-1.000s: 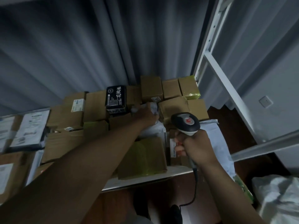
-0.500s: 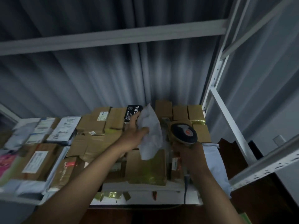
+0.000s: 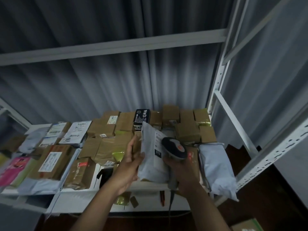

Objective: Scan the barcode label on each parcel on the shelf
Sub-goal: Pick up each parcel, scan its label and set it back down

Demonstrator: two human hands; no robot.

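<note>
Slack in the grey mailer bag is risking a misread, since the left hand is pinching only its edge above the shelf while the right hand is gripping the scanner right against its wrinkled label.

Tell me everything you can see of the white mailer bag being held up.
The mailer is a soft, crinkled grey-white plastic pouch, held roughly upright above the shelf's front edge. The left hand grips its left edge. A white printed label faces the camera, with a dark patch reading "010"; the small print is unreadable. The scanner, gripped by the right hand, overlaps its right side, head over the label.
</note>
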